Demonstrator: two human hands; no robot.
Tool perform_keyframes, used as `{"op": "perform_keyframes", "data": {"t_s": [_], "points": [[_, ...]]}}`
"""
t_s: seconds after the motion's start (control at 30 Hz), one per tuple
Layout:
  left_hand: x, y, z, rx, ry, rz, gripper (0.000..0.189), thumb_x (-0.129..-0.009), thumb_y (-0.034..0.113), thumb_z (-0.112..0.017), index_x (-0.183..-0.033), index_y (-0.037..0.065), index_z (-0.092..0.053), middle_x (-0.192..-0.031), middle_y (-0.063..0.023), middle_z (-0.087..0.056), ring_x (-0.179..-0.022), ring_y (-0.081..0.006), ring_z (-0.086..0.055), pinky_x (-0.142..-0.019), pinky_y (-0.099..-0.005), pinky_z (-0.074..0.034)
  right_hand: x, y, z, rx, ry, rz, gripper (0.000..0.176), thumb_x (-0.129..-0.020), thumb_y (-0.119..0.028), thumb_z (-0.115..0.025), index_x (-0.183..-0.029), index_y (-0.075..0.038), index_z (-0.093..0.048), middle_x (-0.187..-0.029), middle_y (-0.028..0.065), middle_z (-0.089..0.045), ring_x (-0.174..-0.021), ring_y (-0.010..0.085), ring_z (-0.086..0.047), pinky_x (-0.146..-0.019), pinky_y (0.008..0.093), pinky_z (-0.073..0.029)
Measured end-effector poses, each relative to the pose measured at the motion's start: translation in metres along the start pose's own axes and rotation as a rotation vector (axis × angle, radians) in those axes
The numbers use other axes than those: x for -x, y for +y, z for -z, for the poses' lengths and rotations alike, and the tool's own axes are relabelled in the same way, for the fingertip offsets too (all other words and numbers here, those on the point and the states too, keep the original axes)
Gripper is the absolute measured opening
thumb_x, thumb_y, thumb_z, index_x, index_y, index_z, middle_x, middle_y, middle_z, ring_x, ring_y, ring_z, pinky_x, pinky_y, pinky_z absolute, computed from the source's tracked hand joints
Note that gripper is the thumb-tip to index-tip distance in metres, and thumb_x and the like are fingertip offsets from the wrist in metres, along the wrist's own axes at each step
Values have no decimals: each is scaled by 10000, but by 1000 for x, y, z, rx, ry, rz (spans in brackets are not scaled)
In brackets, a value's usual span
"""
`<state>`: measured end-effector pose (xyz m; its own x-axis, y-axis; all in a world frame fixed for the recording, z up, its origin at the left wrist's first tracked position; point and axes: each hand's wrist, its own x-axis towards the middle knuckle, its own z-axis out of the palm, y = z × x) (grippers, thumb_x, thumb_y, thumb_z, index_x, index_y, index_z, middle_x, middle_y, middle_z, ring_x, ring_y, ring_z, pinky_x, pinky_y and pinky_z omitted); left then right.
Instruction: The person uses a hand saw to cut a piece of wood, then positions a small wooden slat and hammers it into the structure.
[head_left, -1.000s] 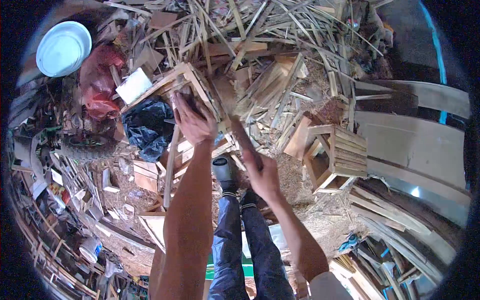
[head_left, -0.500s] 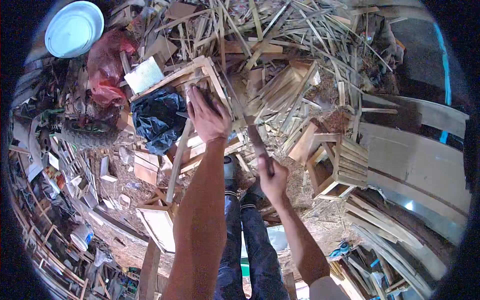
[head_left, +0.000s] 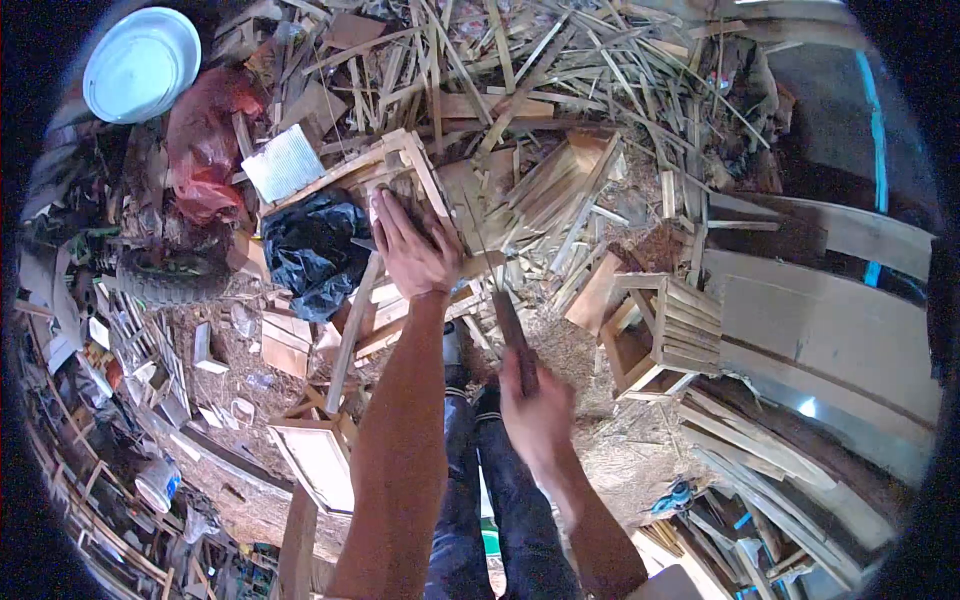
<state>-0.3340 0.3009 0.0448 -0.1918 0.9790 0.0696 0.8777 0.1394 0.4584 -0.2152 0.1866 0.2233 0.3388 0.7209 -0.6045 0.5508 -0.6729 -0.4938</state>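
My left hand (head_left: 415, 248) lies flat, fingers stretched forward, pressing on wood at a wooden frame (head_left: 425, 170). A short piece of wood (head_left: 485, 266) sticks out to the right of that hand. My right hand (head_left: 537, 405), a little blurred, is wrapped round the long dark handle of a handsaw (head_left: 511, 325). The saw's thin blade points forward, just right of my left hand, and crosses near the end of the wood piece. A black plastic bag (head_left: 312, 250) lies left of my left hand. Beneath that hand, what it presses on is partly hidden.
Wood strips (head_left: 600, 70) are heaped ahead. A slatted wooden box (head_left: 665, 335) stands at right, and a white-faced box (head_left: 315, 460) at lower left. A white basin (head_left: 142, 65), a red plastic bag (head_left: 212, 145) and a tyre (head_left: 172, 275) are on the left.
My right hand has drawn the saw back towards my body. My left hand stays flat on the wood. The whole view has shifted slightly.
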Motion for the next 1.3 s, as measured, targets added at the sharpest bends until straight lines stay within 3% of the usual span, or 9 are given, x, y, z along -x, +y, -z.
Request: {"op": "perform_keyframes", "data": {"t_s": [0.3, 0.43, 0.6, 0.73, 0.8, 0.93, 1.0, 1.13, 1.3], "points": [[-1, -2, -4, 6, -13, 38, 690, -907, 295, -430, -1421, -123, -235, -1463, -317, -297, -1383, -405, -280, -1135, -477, -210, -49, 101, -90, -220, 102, 364, 245, -869, -180, -643, -1091, -76, -644, -895, 160, -672, -779, 347, -669, -671, 407, -529], [0, 1, -2, 11, -11, 30, 694, -905, 292, -422, -1427, -120, -225, -1474, -306, -282, -1398, -392, -255, -1145, -466, -196, -67, 113, -104, -262, 265, 603, 230, -910, -253, -615, -883, -26, -643, -634, 106, -595, -548, 249, -597, -537, 379, -469], [1, 2, -2, 24, 2, 40, 710, -905, 304, -408, -1439, -113, -197, -1479, -292, -287, -1399, -381, -259, -1145, -466, -197, -56, 61, -42, -1268, -170, -310, 503, -961, -436, -543, -576, -150, -390, -475, -19, -401, -420, 67, -349, -407, 288, -302], [1, 2, -4, 13, 11, 41, 702, -902, 297, -415, -1438, -108, -208, -1477, -298, -285, -1398, -377, -262, -1141, -469, -201, -42, 32, -3, -744, -176, -267, 506, -964, -446, -531, -597, -105, -461, -486, -6, -422, -414, 90, -378, -416, 285, -328], [2, 2, -3, 24, 14, 40, 708, -897, 294, -423, -1438, -108, -208, -1476, -298, -285, -1398, -376, -264, -1140, -469, -201, -11, 33, 11, -99, -168, -137, 439, -952, -415, -538, -832, 4, -589, -658, 146, -609, -571, 331, -588, -571, 428, -457], [4, 0, -5, -2, 1, 50, 729, -878, 287, -452, -1439, -109, -206, -1477, -298, -285, -1391, -377, -280, -1131, -473, -218, 35, 21, 34, -9, -165, -38, 385, -952, -374, -540, -1029, -7, -625, -771, 197, -643, -682, 395, -618, -619, 448, -480], [3, 1, -6, -2, 10, 38, 734, -873, 286, -459, -1436, -112, -209, -1475, -300, -287, -1387, -380, -287, -1126, -475, -229, 34, 11, 27, -56, -30, 97, 369, -951, -366, -569, -851, -12, -592, -568, 84, -543, -491, 177, -537, -480, 356, -403], [2, -3, -8, -1, 29, 13, 736, -861, 272, -477, -1426, -126, -221, -1467, -307, -297, -1377, -390, -302, -1115, -477, -251, 33, -15, 21, -74, -81, -58, 360, -947, -364, -545, -1081, -42, -631, -755, 187, -663, -697, 377, -654, -645, 473, -503], [-2, -1, -8, 1, 51, -1, 735, -854, 251, -490, -1422, -131, -223, -1462, -309, -305, -1373, -395, -306, -1123, -477, -243, 23, 27, 12, -296, 35, -202, 370, -945, -390, -558, -943, -34, -658, -623, 117, -614, -562, 275, -599, -545, 373, -458]]}}
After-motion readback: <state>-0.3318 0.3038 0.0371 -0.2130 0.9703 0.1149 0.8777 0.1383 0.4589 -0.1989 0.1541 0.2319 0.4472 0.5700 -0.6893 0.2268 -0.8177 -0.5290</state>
